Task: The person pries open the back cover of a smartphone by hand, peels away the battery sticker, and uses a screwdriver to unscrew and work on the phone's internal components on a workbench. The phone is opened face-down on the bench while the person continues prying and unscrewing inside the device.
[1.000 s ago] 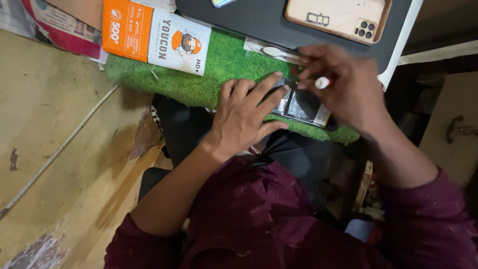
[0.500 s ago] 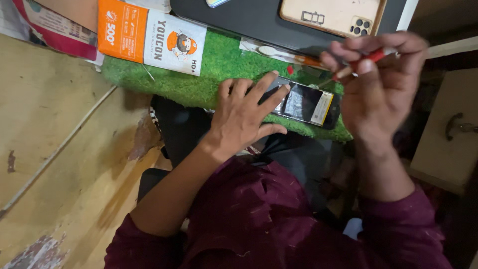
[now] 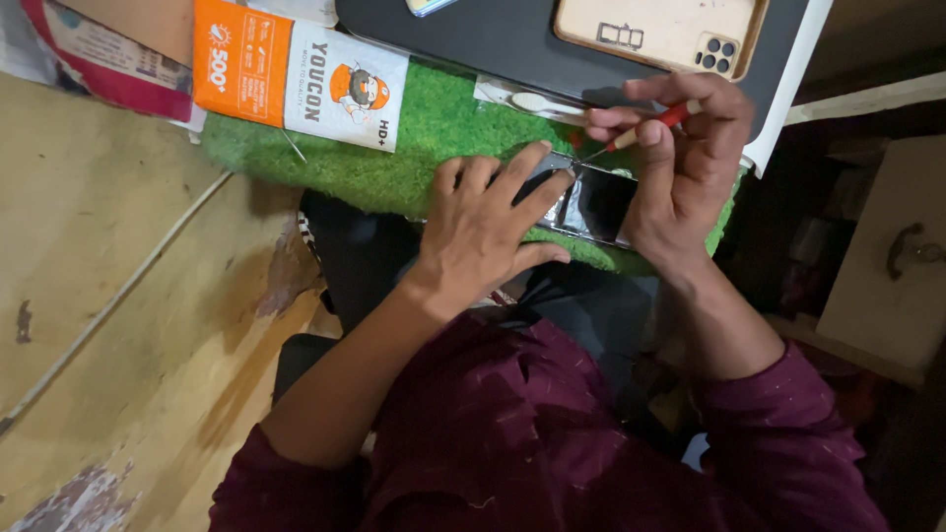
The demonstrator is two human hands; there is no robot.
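Observation:
A dark phone with a glossy face lies on a green turf mat at the near edge. My left hand rests flat on the phone's left end, fingers spread, pinning it down. Above the phone's right half, my right hand grips a small screwdriver with a red and white handle. Its thin tip points down-left to the phone's upper edge, close to my left fingertips.
An orange and white flat package lies on the mat's left side. Behind the mat, a dark tray carries a second phone in a tan case. A white tool lies at the mat's back edge. Yellowish floor spreads to the left.
My right hand rose off the phone with the screwdriver, then came back down, bringing the tip to the phone's upper edge. My left hand stayed pressed on the phone.

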